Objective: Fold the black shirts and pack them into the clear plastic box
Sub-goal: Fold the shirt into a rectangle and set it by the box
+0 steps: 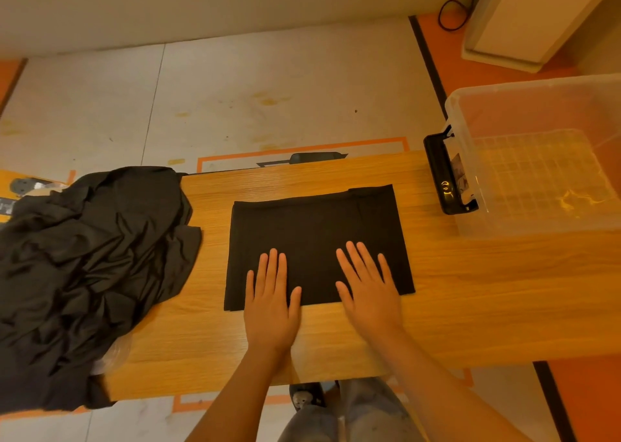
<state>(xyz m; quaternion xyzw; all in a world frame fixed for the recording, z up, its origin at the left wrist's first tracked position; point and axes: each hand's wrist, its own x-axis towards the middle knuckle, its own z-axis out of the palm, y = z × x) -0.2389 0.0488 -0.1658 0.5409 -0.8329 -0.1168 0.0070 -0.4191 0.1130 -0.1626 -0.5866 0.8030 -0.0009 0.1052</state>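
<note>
On the table (470, 307), centre, one black shirt (319, 233) lies folded into a flat rectangle, edges fairly square, with a doubled layer showing along its far right side. Both my hands are on its near half. Left hand (270, 304) is palm down, fingers (273, 267) straight and close together, thumb out. Right hand (369, 293) is the same, fingers (356, 263) straight and slightly spread. Nothing is gripped: flat press only, heels of the palms past the near hem onto the wood.

Pile (90, 267) of unfolded black shirts sits at the left end, crumpled, draping over the table edge, just beside the folded one but not touching it. Box (470, 159) is at the right end, lid off, black latch (443, 176) on its near-left wall, well apart from the shirt. No shirt shows inside it.

Step, my call: smoothing the finished fold, or setting up one more fold. Task is early, with none packed and a big pile left.

Next move, as I judge it: the rectangle looks close to the box floor in size, so maybe halve it first. Then slide fingers under both short sides, lift level so the layers don't slip, carry right, and lower flat into the box. Risk: thin cloth sags and the fold opens if it is pinched at one edge only.
</note>
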